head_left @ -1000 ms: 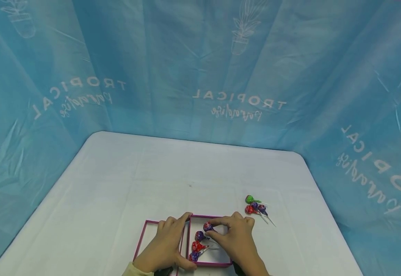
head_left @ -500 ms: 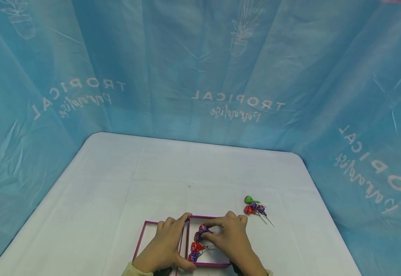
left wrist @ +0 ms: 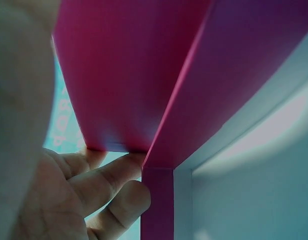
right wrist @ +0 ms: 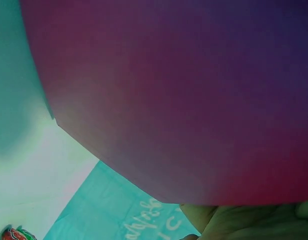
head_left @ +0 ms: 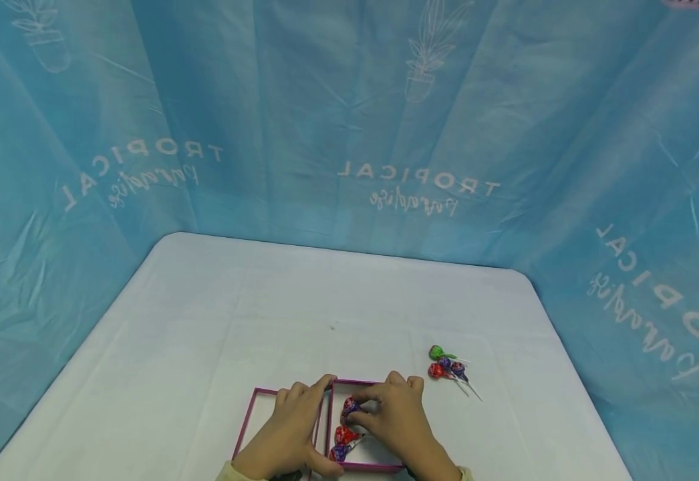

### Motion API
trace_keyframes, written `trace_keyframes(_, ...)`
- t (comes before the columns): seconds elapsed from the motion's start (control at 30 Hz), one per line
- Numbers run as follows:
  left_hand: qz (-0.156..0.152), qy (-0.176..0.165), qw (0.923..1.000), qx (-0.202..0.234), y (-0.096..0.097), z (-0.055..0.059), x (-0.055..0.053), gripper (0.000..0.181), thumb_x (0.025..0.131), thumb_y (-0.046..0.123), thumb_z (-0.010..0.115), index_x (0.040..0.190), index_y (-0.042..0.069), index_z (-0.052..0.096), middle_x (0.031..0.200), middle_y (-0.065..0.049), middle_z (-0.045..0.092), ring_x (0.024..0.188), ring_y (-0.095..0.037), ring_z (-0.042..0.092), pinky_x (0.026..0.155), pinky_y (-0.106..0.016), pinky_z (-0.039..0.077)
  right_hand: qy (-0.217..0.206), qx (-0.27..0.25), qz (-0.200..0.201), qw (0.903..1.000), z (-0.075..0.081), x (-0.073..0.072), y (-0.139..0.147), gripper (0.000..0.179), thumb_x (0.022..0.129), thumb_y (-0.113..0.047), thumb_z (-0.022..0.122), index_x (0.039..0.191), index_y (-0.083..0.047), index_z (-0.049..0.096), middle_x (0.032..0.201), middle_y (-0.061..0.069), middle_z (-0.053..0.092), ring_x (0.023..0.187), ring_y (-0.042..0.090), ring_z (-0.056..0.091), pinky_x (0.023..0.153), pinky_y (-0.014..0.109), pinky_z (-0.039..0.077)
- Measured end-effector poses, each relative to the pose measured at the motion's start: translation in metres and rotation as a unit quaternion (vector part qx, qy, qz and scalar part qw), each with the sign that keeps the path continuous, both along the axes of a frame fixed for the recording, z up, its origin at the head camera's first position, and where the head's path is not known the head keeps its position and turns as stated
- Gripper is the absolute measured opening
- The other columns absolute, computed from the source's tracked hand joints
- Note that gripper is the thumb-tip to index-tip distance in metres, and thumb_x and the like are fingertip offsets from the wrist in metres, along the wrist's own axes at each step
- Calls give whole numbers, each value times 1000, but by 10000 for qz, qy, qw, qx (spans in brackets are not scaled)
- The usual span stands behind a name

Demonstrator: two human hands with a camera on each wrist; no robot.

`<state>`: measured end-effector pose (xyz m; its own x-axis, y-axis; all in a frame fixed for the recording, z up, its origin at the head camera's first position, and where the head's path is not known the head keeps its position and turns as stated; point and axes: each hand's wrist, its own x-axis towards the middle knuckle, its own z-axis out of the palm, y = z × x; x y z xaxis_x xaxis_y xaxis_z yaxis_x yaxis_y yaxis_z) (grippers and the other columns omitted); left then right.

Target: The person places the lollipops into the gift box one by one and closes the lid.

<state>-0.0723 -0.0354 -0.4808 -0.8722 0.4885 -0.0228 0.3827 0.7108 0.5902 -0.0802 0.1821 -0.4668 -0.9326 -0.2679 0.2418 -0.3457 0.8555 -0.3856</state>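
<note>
A shallow white box with a magenta rim (head_left: 354, 382) stands at the table's front. My left hand (head_left: 286, 427) spans its left side and holds it, thumb at the near corner and fingers at the far one. In the left wrist view those fingers (left wrist: 128, 204) touch the magenta edge. My right hand (head_left: 402, 417) reaches inside, pinching a purple-and-red wrapped lollipop (head_left: 349, 404) between thumb and fingers near the left wall. Below it in the box lie a red lollipop (head_left: 345, 435) and a purple one (head_left: 338, 453). My right fingers cover part of the box floor.
A second magenta-edged tray (head_left: 246, 421) lies just left of the box, partly under my left hand. Right of the box several loose lollipops lie together, among them a green one (head_left: 436, 352) and a red one (head_left: 436, 370). Blue printed curtains (head_left: 349, 120) surround the white table (head_left: 289, 294).
My right hand has moved left and slightly down within the box, bringing the pinched lollipop closer to the left wall and the others. My left hand keeps its hold on the box.
</note>
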Motion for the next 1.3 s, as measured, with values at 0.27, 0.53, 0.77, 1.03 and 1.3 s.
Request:
trace_keyframes(0.27,-17,89,9999,73,0,1,0,138,49,76,84,156,8,28,115,-5,55,101,-18,43,80,-38,29,318,196,-15,9993,1,0,-1,26,65,-40,92,88,-36,81,71,-19,69,66,1,32,74,39,20)
trace_keyframes(0.53,-25,127,9999,66,1,1,-1,139,49,76,84,156,8,28,115,-5,56,99,-16,42,79,-37,29,272,439,-38,9987,4,3,-2,26,68,-37,90,92,-31,82,78,-17,72,67,2,33,73,40,21)
trace_keyframes(0.77,-28,155,9999,56,1,1,0,140,48,77,82,156,8,28,115,-5,57,101,-18,43,79,-36,28,204,773,-137,9967,-2,2,-2,26,71,-40,88,94,-29,82,81,-16,73,68,4,34,73,39,21)
trace_keyframes(1.03,-23,179,9998,29,0,1,1,141,48,79,81,157,9,27,114,-5,57,102,-17,43,80,-36,29,317,964,-155,9947,-6,3,-4,25,70,-37,89,92,-27,82,81,-15,73,70,6,35,73,41,22)
trace_keyframes(1.3,-3,110,9999,18,0,0,0,141,47,79,82,157,9,27,114,-3,57,100,-16,42,79,-36,28,361,1081,-190,9933,-5,5,-7,24,69,-34,91,90,-27,82,79,-14,73,70,7,32,74,41,22)
